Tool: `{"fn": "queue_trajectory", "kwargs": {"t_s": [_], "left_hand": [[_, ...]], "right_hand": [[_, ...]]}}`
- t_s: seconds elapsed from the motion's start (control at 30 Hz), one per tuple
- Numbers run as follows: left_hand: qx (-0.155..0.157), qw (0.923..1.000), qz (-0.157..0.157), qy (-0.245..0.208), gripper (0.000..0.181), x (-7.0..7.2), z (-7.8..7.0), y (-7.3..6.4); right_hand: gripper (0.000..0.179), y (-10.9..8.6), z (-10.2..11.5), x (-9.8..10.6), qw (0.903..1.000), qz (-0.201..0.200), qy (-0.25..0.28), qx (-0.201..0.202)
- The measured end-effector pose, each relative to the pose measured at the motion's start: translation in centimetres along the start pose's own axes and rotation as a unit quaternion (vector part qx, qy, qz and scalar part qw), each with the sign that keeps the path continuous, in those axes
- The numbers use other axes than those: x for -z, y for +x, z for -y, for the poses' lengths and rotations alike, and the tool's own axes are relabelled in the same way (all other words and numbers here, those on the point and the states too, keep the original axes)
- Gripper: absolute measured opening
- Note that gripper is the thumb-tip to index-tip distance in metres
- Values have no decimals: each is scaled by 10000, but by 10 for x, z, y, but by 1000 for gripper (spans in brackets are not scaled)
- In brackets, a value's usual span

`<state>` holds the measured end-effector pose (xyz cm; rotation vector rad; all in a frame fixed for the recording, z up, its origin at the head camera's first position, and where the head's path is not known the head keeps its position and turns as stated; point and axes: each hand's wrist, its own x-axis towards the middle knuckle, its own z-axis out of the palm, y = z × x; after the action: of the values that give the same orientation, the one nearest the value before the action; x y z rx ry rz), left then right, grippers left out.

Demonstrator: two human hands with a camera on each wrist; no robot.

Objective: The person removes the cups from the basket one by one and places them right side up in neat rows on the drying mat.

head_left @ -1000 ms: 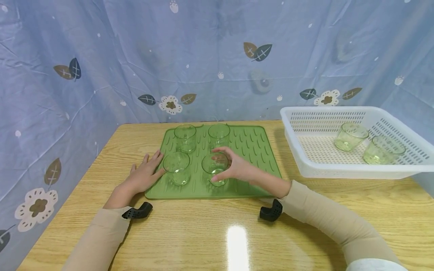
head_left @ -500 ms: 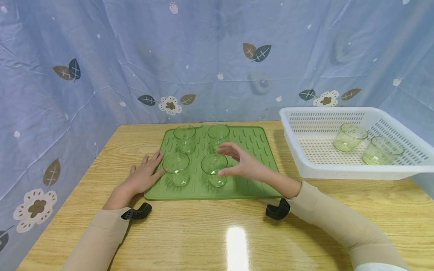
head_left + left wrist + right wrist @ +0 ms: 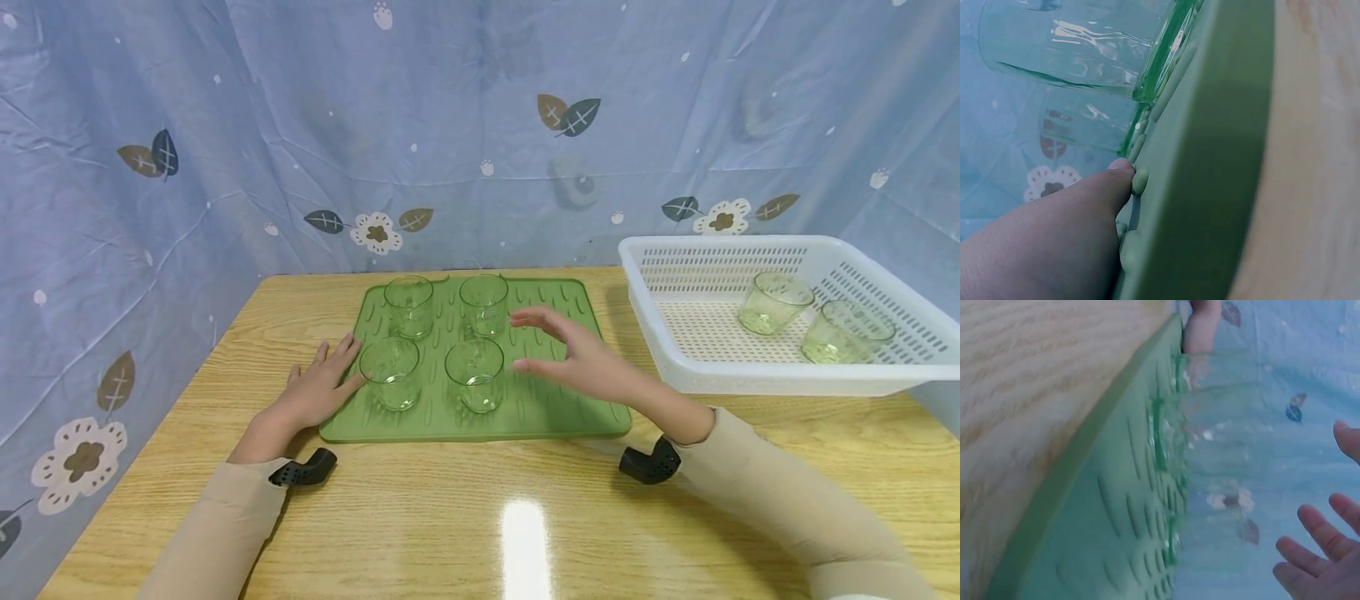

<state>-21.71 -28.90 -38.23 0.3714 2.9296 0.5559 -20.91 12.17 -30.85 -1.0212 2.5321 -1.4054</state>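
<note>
Two rows of clear glass cups stand upright on a green ridged mat (image 3: 551, 412): front left (image 3: 391, 375), front right (image 3: 476, 375), back left (image 3: 409, 307) and back right (image 3: 483, 304). My left hand (image 3: 318, 392) rests at the mat's left edge, fingers spread, thumb on the mat beside the front left cup. In the left wrist view the thumb (image 3: 1066, 231) lies on the ridges. My right hand (image 3: 581, 354) hovers over the mat's right part, thumb and fingers apart, holding nothing. The right wrist view shows its fingers (image 3: 1325, 534) away from the cups.
A white perforated basket (image 3: 660, 333) stands on the wooden table (image 3: 420, 517) at the right. Two more glass cups (image 3: 776, 304) lean inside it. A blue patterned curtain (image 3: 465, 125) hangs behind and along the sides.
My right hand has let go of the front right cup and moved off to the right, its fingers spreading apart. The left hand and the cups have stayed in place.
</note>
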Motion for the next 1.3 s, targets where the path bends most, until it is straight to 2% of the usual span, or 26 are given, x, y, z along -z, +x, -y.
{"fn": "queue_trajectory", "kwargs": {"t_s": [0.1, 0.33, 0.53, 0.83, 1.03, 1.13, 1.3], "left_hand": [[9, 10000, 7, -18, 77, 0, 0, -1], [5, 10000, -12, -15, 77, 0, -1, -1], [-4, 10000, -13, -26, 77, 1, 0, -1], [19, 10000, 8, 43, 77, 0, 0, 1], [34, 10000, -7, 63, 77, -1, 1, 2], [19, 10000, -15, 67, 77, -1, 1, 2], [8, 10000, -28, 71, 76, -1, 1, 1]], "right_hand": [[65, -6, -2, 11, 9998, -63, -79, 178], [57, -23, -3, 38, 9994, -175, -118, 285], [52, -37, -6, 61, 9936, -628, -567, 745], [56, -63, -24, 88, 9764, -1219, -1362, 1151], [58, -74, -35, 107, 9595, -1551, -1951, 1310], [55, -82, -40, 117, 9513, -1752, -2227, 1211], [45, -97, -47, 132, 9408, -2140, -2527, 728]]}}
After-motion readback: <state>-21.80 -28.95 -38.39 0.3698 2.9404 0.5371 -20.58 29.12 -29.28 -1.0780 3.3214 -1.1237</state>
